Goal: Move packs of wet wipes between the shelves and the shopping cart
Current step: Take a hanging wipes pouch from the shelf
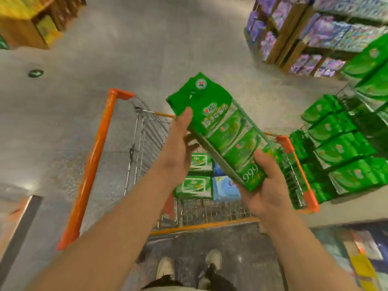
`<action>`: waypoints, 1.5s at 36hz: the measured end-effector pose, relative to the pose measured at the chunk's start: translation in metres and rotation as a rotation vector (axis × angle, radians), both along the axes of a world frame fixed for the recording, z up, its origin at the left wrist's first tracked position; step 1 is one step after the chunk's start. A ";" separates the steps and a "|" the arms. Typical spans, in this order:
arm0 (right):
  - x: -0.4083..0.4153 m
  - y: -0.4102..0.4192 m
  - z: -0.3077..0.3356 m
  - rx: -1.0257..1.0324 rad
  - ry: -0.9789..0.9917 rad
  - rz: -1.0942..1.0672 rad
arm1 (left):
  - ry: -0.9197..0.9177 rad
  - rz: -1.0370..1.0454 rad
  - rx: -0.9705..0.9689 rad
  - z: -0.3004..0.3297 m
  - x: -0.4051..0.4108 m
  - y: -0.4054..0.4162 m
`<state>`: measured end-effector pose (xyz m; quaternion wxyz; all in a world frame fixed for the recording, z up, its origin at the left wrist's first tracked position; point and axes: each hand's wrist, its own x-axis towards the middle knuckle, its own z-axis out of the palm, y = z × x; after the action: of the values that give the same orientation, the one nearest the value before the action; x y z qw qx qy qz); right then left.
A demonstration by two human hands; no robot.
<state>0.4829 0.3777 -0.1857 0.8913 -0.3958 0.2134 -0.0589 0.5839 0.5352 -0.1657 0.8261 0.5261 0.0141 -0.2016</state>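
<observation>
While my left hand (180, 141) clasps the upper part of the long green multipack of wet wipes (225, 133), thumb lying up its face, my right hand (265, 185) cups the lower end from beneath, so both are closed on the pack. It hangs tilted above the shopping cart (98, 156), top end leaning away to the left, bottom end near the cart's right rim. I have open air all round the pack; the closest edges are the cart's orange rails to either side and its wire walls beneath. Inside the basket lie green packs (194, 184) and a blue pack (224, 187), touching one another. To my right, the shelves (294, 34) carry rows of green packs low down and purple ones further back. Grey floor (147, 38) stretches wide and bare ahead and to the left. Both forearms reach forward from the lower edge, bare, elbows low, my shoes (165, 267) below.
</observation>
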 end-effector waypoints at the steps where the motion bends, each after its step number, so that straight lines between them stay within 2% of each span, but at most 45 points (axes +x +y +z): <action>1: 0.001 -0.006 -0.007 -0.007 0.023 0.024 | 0.017 0.011 -0.001 -0.005 0.010 0.007; 4: 0.005 -0.023 -0.028 -0.044 0.112 0.106 | 0.071 -0.027 0.067 -0.028 0.030 0.023; 10: 0.017 -0.063 -0.084 -0.080 0.317 0.243 | 0.275 -0.254 0.243 -0.089 0.050 0.037; 14: 0.027 -0.084 -0.125 -0.121 0.456 0.353 | 0.369 -0.434 0.350 -0.129 0.055 0.024; 18: 0.042 -0.098 -0.164 -0.102 0.606 0.459 | 0.419 -0.524 0.490 -0.171 0.047 0.003; 24: 0.068 -0.105 -0.211 -0.253 0.860 0.681 | 0.589 -0.488 0.581 -0.244 0.029 -0.013; 27: 0.073 -0.105 -0.240 -0.312 0.902 0.760 | 0.705 -0.465 0.577 -0.279 0.022 -0.015; 32: 0.067 -0.099 -0.287 -0.224 0.922 0.904 | 0.865 -0.443 0.611 -0.324 0.011 -0.018; 38: 0.064 -0.085 -0.349 -0.185 0.974 0.915 | 0.925 -0.381 0.690 -0.367 0.005 -0.023; 40: 0.065 -0.079 -0.367 -0.175 0.996 0.872 | 0.920 -0.432 0.759 -0.382 0.001 -0.024; 44: 0.071 -0.068 -0.397 -0.175 1.023 0.853 | 0.949 -0.409 0.858 -0.436 -0.011 -0.017; 48: 0.062 -0.070 -0.448 -0.178 1.059 0.802 | 0.932 -0.368 0.881 -0.441 -0.008 -0.029; 54: 0.056 -0.070 -0.464 -0.286 1.101 0.676 | 0.906 -0.331 1.145 -0.453 -0.010 -0.048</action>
<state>0.5388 0.3077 -0.6493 0.5601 -0.5279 0.4919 0.4070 0.5743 0.4867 -0.6191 0.2951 0.7345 0.3764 -0.4814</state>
